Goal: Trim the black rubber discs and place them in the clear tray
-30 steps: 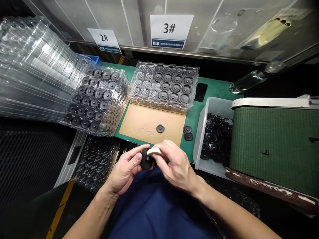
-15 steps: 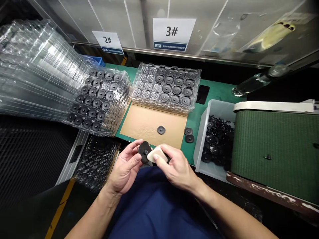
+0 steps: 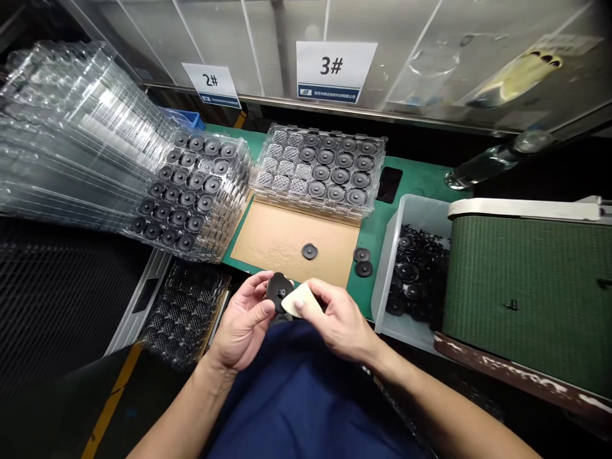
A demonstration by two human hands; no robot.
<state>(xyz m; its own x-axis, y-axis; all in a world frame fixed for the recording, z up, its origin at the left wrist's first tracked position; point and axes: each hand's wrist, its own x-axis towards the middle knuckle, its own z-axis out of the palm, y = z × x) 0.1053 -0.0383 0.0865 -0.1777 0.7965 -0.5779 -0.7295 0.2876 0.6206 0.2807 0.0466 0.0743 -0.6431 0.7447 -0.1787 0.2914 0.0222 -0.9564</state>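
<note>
In my left hand (image 3: 248,319) is a round black disc (image 3: 277,290) with a small raised hub, gripped at its edge between thumb and fingers. My right hand (image 3: 337,315) pinches a cream-coloured wedge-shaped pad (image 3: 299,299), whose tip touches or overlaps the disc's right side. Just beyond my hands, a similar black disc (image 3: 310,251) lies on a brown cardboard sheet (image 3: 268,229). Two more discs (image 3: 363,268) rest on the green mat to the right of the sheet.
A clear tray (image 3: 280,167) partly filled with discs stands behind the cardboard. Stacked clear trays (image 3: 191,185) rise at left. To the right are a translucent bin (image 3: 389,274) of black parts and a green conveyor belt (image 3: 526,274). A dark flat rectangle (image 3: 389,185) lies near the tray.
The view has shifted very slightly. The disc in my left hand has tilted a little to face me more, and the pad has turned slightly against it.
</note>
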